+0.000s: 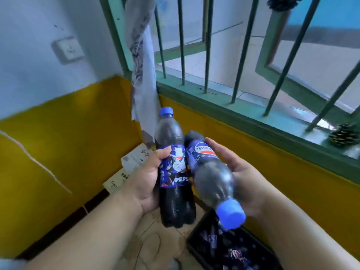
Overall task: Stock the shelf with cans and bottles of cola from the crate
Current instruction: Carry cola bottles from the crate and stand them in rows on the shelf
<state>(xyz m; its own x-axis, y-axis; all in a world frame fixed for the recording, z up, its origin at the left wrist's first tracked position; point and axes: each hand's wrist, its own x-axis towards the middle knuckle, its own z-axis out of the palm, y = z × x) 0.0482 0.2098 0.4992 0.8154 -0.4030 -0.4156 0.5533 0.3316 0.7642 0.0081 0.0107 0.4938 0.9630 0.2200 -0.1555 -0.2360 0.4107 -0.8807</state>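
Observation:
My left hand grips an upright cola bottle with a blue cap and a blue label, held around its middle. In my right hand lies a second cola bottle, tilted so its blue cap points down towards me, with the fingers curled round its far side. The two bottles touch near their labels. Below them, on the floor at the lower right, stands a black crate with several more cola bottles inside. No shelf is in view.
A yellow-and-white wall corner is ahead, with a wall socket at the upper left. A green barred window fills the right, a pine cone on its sill. A curtain hangs in the corner. Cardboard boxes lie on the floor.

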